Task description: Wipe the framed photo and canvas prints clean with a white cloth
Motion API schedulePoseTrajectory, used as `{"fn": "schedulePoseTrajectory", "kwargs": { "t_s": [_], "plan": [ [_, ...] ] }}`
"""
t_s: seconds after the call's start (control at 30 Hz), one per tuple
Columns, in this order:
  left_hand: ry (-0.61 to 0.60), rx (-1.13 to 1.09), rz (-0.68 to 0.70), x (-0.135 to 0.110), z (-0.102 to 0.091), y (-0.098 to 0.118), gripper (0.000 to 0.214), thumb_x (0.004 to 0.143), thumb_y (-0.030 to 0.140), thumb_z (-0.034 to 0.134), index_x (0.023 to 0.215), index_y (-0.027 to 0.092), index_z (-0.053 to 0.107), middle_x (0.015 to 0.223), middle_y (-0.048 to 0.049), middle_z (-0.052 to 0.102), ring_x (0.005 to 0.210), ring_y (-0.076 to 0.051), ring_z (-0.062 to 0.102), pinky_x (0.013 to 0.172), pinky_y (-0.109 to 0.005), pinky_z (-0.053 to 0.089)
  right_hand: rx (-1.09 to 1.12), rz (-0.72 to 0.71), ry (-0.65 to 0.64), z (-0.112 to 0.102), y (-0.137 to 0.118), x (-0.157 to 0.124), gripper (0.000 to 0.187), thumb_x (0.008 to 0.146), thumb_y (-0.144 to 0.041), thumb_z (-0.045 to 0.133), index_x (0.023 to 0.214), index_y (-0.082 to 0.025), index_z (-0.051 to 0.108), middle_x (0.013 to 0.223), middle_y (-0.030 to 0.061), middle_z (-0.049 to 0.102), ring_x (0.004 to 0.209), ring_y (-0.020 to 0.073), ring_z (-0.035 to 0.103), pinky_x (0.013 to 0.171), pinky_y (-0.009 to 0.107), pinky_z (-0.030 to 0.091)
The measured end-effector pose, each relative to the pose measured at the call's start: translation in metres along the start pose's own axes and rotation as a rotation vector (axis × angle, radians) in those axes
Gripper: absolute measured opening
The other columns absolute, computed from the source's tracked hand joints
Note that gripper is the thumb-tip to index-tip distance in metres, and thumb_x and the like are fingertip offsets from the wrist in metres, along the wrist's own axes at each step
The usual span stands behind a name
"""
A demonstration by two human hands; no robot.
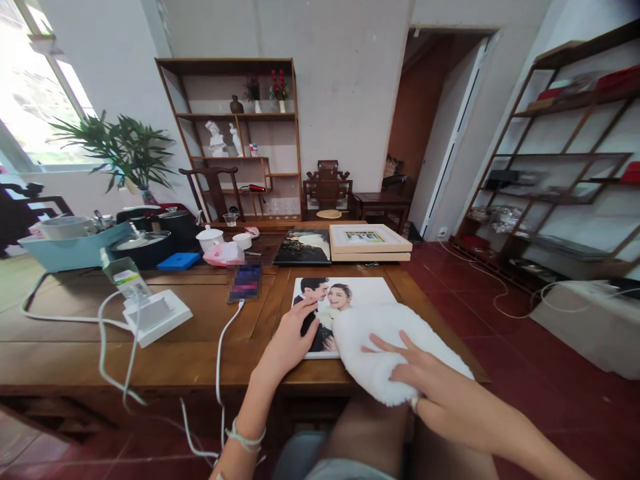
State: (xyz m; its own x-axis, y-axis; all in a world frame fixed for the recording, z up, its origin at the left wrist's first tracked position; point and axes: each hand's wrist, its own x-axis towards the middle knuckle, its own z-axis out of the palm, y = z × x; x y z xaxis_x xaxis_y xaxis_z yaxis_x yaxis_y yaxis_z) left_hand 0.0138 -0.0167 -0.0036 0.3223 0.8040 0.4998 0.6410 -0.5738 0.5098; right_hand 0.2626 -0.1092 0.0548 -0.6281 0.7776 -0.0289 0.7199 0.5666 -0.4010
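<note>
From the head view, a printed photo panel showing two people lies flat on the wooden surface, close to the near edge and in front of the person. The left hand is unclenched and grasps nothing; its fingers lie loosely extended over the panel's left side. The right hand has hold of a fluffy white cloth, its fingers spread and pressed into the pile. That cloth covers the panel's lower right part and hangs over the near edge of the surface. A ring shows on the right hand, and a pale band circles the left wrist.

Just beyond the panel lie a dark picture and, to its right, a stack of pale frames. To the left, a phone, its screen blurred, is joined to a white cable. Farther left are a blue box, a white box, a dark pot and a light-blue bin. A white lidded pot stands behind the phone.
</note>
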Motion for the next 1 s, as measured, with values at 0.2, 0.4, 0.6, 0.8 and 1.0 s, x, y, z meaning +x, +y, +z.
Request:
{"fn": "schedulePoseTrajectory", "kwargs": {
  "t_s": [0.2,0.4,0.6,0.8,1.0],
  "plan": [
    [-0.012,0.011,0.019,0.001,-0.003,0.001,0.029,0.084,0.02,0.047,0.11,0.016,0.059,0.121,-0.0102,0.058,0.115,-0.022,0.051,0.1,-0.041,0.038,-0.051,0.043,0.147,-0.009,0.043,0.046,0.045,0.062,-0.005,0.034,0.094,-0.019,0.062,0.108,0.0048,0.064,0.117,0.023,0.045,0.105,0.043,0.02],
    [-0.02,0.012,0.0,0.002,-0.004,0.003,0.027,0.084,0.022,0.048,0.107,0.016,0.06,0.12,-0.0107,0.058,0.114,-0.022,0.052,0.1,-0.041,0.039,-0.078,0.028,0.252,-0.029,0.093,0.117,0.033,0.06,-0.008,0.036,0.077,-0.016,0.064,0.085,0.0058,0.069,0.083,0.0219,0.058,0.085,0.032,0.038],
    [0.014,-0.01,0.016,0.001,-0.004,0.004,0.026,0.083,0.022,0.049,0.105,0.018,0.061,0.118,-0.0097,0.06,0.111,-0.022,0.054,0.098,-0.042,0.041,-0.087,0.06,0.313,-0.033,0.105,0.15,0.033,0.062,-0.009,0.034,0.077,-0.015,0.063,0.09,0.0082,0.068,0.081,0.0225,0.058,0.073,0.029,0.04],
    [-0.004,-0.001,-0.007,0.001,-0.003,0.002,0.027,0.084,0.022,0.048,0.107,0.017,0.06,0.119,-0.0104,0.059,0.113,-0.022,0.053,0.099,-0.041,0.04,-0.117,0.043,0.296,-0.018,0.086,0.12,0.04,0.058,-0.006,0.035,0.084,-0.017,0.064,0.097,0.0072,0.068,0.094,0.0239,0.058,0.096,0.04,0.028],
    [-0.003,0.001,-0.02,0.001,-0.003,0.003,0.027,0.083,0.021,0.048,0.106,0.016,0.06,0.121,-0.0107,0.058,0.115,-0.022,0.052,0.1,-0.042,0.039,-0.087,0.004,0.195,0.006,0.038,0.042,0.045,0.058,-0.001,0.035,0.093,-0.017,0.06,0.125,0.0095,0.054,0.128,0.022,0.032,0.108,0.048,0.01]
  ]
}}
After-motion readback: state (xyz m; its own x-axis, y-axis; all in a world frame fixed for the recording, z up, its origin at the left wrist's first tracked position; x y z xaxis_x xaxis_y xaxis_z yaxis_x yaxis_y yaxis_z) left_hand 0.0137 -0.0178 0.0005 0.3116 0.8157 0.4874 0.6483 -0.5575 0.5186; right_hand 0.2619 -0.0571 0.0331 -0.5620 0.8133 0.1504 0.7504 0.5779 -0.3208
